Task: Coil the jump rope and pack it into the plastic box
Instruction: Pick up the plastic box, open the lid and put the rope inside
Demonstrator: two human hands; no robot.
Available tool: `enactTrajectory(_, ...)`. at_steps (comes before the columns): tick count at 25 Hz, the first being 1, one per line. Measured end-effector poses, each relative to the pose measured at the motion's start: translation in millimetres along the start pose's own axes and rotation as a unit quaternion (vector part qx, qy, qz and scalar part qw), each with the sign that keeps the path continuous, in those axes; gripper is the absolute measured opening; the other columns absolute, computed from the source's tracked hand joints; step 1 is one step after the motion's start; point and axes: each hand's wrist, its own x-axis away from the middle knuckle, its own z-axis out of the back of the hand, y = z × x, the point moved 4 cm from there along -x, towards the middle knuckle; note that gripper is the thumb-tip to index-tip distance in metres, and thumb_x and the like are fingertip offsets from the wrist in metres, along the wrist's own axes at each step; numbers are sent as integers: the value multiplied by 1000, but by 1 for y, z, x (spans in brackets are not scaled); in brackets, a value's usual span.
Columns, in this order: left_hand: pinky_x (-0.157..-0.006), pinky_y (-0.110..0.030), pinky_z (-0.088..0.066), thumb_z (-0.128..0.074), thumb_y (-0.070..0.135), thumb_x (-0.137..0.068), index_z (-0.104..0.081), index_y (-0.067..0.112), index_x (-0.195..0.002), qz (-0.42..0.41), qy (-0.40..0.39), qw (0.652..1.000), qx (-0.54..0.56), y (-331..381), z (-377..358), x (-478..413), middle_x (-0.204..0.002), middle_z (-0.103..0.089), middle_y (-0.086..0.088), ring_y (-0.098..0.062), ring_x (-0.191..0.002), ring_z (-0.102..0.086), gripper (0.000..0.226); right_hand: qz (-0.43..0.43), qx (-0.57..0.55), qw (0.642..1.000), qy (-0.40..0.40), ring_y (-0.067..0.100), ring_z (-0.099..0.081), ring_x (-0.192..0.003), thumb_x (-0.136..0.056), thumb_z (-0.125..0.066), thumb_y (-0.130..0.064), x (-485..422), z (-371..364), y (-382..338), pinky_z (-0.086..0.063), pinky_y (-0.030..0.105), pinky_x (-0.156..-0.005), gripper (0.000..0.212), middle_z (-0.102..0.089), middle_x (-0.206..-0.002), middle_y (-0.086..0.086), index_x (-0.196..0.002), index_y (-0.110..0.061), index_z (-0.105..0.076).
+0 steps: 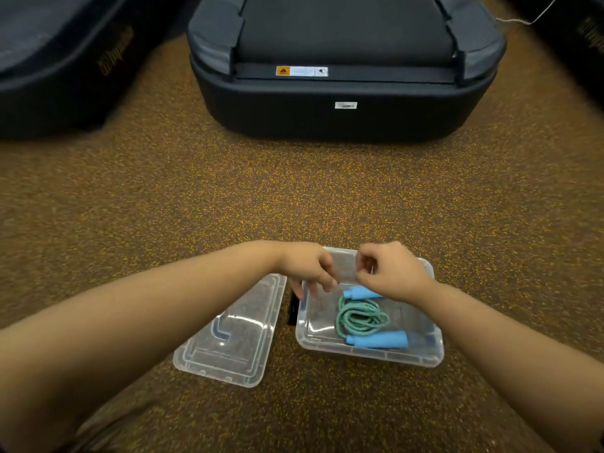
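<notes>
The clear plastic box [369,353] sits open on the speckled floor just in front of me. Inside it lies the jump rope [361,318], its teal cord coiled in a loose bundle between two light blue handles. One handle [379,340] lies along the box's near wall. The other handle [358,292] lies farther back and is partly hidden under my right hand. My left hand [307,269] hovers over the box's far left corner, fingers hanging loosely, holding nothing. My right hand [390,271] hovers over the far side, fingers loosely curled, nothing visible in them.
The box's clear lid [228,335] lies flat on the floor to the left of the box. A small dark object [293,308] shows between lid and box. A dark treadmill base [343,116] stands ahead, with another machine [55,76] at the far left.
</notes>
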Motion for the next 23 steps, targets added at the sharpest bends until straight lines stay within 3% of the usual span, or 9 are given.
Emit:
enactTrajectory(3, -43, -16, -43, -55, 25, -94, -62, 15, -108, 26, 89, 996, -18, -53, 24, 37, -78, -62, 7, -6, -60, -52, 19, 19, -45, 998, 50, 12, -55, -57, -70, -62, -19, -11, 12, -26, -48, 29, -63, 4, -59, -58, -8, -68, -22, -61)
enactTrajectory(6, -44, -16, -38, -56, 27, -93, -59, 18, -93, 100, 183, 977, 40, -133, 28, 69, -74, -60, 5, -7, -57, -48, 9, 39, -39, 997, 48, 12, -53, -55, -71, -61, -18, -19, 11, -45, -49, 29, -63, 2, -56, -56, -10, -69, -20, -62)
enactTrajectory(9, -51, -22, -44, -58, 19, -91, -60, 15, -92, 183, 290, 932, 115, -203, 9, 84, -85, -64, -8, -15, -63, -55, 5, 48, -39, 998, 22, 11, -51, -55, -72, -61, -16, -29, 4, -64, -47, 28, -64, 8, -54, -55, -12, -70, -23, -62)
enactTrajectory(11, -71, -33, -51, -61, 19, -89, -60, 6, -107, 257, 316, 906, 112, -236, -13, 86, -104, -65, -19, -30, -87, -64, 23, 62, -60, 996, -21, 2, -49, -53, -72, -63, -13, -37, -8, -79, -46, 25, -64, 11, -55, -57, -12, -72, -23, -64)
enactTrajectory(13, -92, -37, -46, -62, 26, -86, -49, 1, -124, 323, 294, 896, 73, -252, -39, 86, -126, -53, -23, -35, -113, -55, 46, 80, -84, 991, -73, -1, -50, -55, -73, -63, -9, -45, -27, -97, -47, 24, -66, 12, -61, -64, -6, -80, -16, -69)
enactTrajectory(15, -102, -40, -39, -62, 27, -87, -38, 1, -131, 339, 284, 894, 69, -254, -56, 83, -134, -40, -23, -38, -123, -46, 57, 95, -87, 984, -120, 6, -55, -63, -75, -64, -8, -52, -50, -116, -52, 28, -72, 20, -66, -79, 1, -94, -13, -69)
enactTrajectory(19, -100, -44, -38, -42, 1, -92, -36, 2, -128, 321, 333, 887, 14, -252, -69, 78, -134, -38, -22, -39, -123, -45, 37, 72, -35, 972, -223, 23, -59, -97, -83, -64, -16, -58, -97, -141, -49, 33, -81, 41, -61, -116, 10, -123, -14, -57)
enactTrajectory(23, -94, -46, -42, -28, -13, -90, -39, 0, -117, 324, 362, 874, -1, -260, -64, 81, -129, -44, -22, -40, -115, -52, 32, 30, -19, 959, -280, 30, -55, -114, -90, -56, -18, -45, -136, -152, -47, 33, -86, 52, -47, -137, 15, -140, -10, -42)
